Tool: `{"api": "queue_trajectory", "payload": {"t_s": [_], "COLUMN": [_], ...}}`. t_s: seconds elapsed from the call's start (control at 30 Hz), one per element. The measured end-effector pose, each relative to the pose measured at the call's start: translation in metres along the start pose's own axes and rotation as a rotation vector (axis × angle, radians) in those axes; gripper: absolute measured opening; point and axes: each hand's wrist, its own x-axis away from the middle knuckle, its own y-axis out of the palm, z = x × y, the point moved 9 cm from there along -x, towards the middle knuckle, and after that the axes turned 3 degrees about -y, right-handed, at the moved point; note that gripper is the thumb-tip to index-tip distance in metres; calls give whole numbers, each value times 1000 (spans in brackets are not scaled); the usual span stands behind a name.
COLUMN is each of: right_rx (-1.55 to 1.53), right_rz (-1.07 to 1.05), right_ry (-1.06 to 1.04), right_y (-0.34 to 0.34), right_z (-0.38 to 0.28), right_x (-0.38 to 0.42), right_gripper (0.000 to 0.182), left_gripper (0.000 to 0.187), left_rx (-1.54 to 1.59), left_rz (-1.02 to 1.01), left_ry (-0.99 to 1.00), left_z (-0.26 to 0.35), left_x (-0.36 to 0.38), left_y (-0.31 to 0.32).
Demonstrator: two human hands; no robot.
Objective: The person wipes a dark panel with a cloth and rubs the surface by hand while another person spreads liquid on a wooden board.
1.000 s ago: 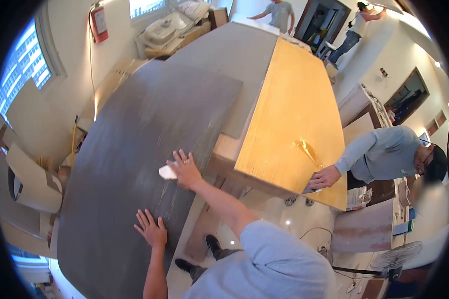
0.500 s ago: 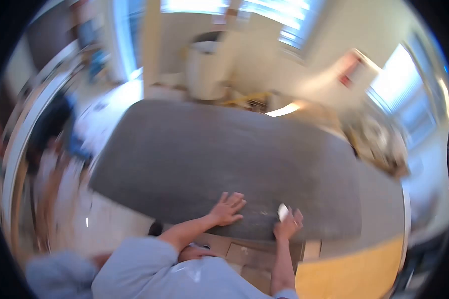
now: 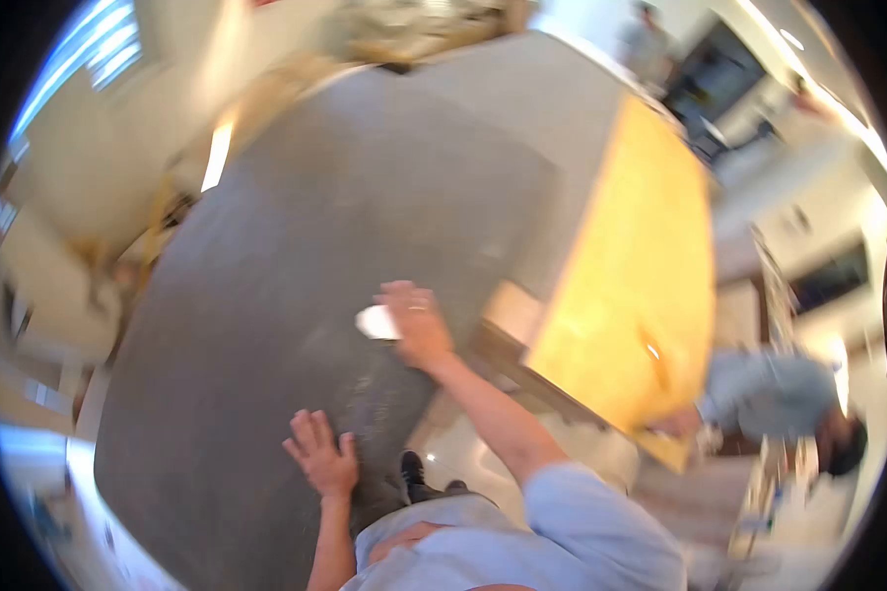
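Note:
A large dark grey sheet [image 3: 296,227] with rounded corners lies spread out in front of me. Near its front edge, my left hand [image 3: 322,455] rests on it with the fingers spread, holding nothing. My right hand [image 3: 416,325] is farther forward on the same sheet, its fingers closed round a small white flat piece [image 3: 376,323] that sticks out to the left. Motion blur hides what kind of piece it is. Pale dusty marks [image 3: 367,394] show on the grey surface between my two hands.
A yellow-orange board [image 3: 650,266] lies to the right, beside a lighter grey surface [image 3: 527,98]. A person in a light blue shirt [image 3: 769,394] leans in at its near end, a hand at the board. Another person [image 3: 648,44] stands far back. A white bin-like container [image 3: 54,295] is at left.
My view has swung to the right, bringing the yellow-orange board and the leaning person into sight. My right hand has moved forward over the sheet with the white piece; my left hand stays spread.

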Motion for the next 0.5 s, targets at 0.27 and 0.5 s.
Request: {"api": "queue_trajectory", "payload": {"t_s": [0.27, 0.5], "right_rx": [45, 114], "right_rz": [-81, -97], "right_ry": [36, 26], "right_y": [23, 14], "right_z": [-3, 14], "right_x": [-13, -15], "right_gripper": [67, 62], "left_gripper": [71, 68], "left_rx": [4, 145], "left_rz": [32, 13], "left_ry": [8, 29], "left_z": [-6, 0], "left_x": [-20, -19], "left_y": [4, -11]}}
